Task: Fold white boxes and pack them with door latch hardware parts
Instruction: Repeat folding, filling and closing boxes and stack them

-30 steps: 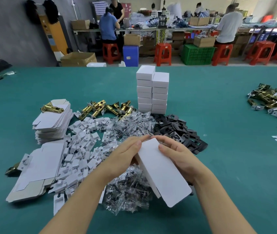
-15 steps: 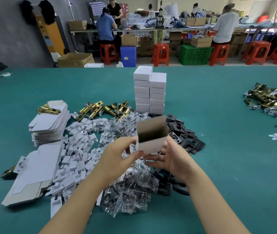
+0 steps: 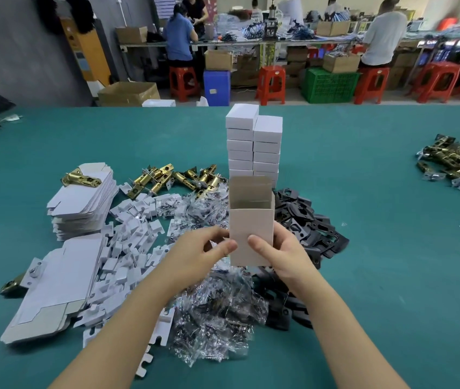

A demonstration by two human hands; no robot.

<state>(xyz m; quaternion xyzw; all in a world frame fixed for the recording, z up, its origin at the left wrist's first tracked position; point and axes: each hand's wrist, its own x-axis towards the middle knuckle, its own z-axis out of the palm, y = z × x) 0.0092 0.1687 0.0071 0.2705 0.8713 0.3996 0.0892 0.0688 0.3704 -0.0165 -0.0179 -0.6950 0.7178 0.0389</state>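
Box (image 3: 251, 234) standing upright in the air over the green table (image 3: 377, 248), and I am seeing both hands gripping its lower part: left hand (image 3: 195, 255) pinching the left edge, right hand (image 3: 282, 254) curling round the right side, thumb on the front. Its top is gaping open with flaps raised; I cannot tell whether anything is lying inside. Closed boxes (image 3: 254, 147) are standing stacked in two columns just behind it. Flat blanks (image 3: 83, 203), brass latches (image 3: 167, 178), black plates (image 3: 313, 228) and bagged screws (image 3: 214, 313) are lying around below.
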